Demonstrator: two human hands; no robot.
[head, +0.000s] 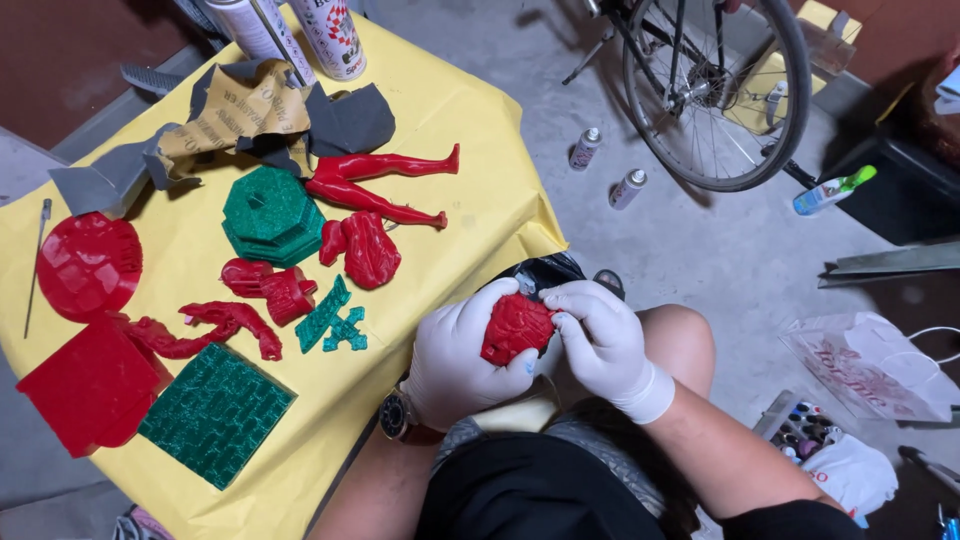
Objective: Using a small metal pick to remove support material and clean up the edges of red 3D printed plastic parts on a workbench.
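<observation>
Two gloved hands closed around one red printed part, held above the lap.

Both hands curl about the red part (516,327): the left hand (462,352) cups it from nine o'clock with fingers wrapped underneath, while the right hand (598,338) presses on it from three o'clock, fingertips on its upper edge. Working it well likely calls for a steady cradle on the left and light, even strokes from the right. More red and green pieces lie on the yellow sheet (460,130) at ten o'clock, well apart from the hands.
</observation>
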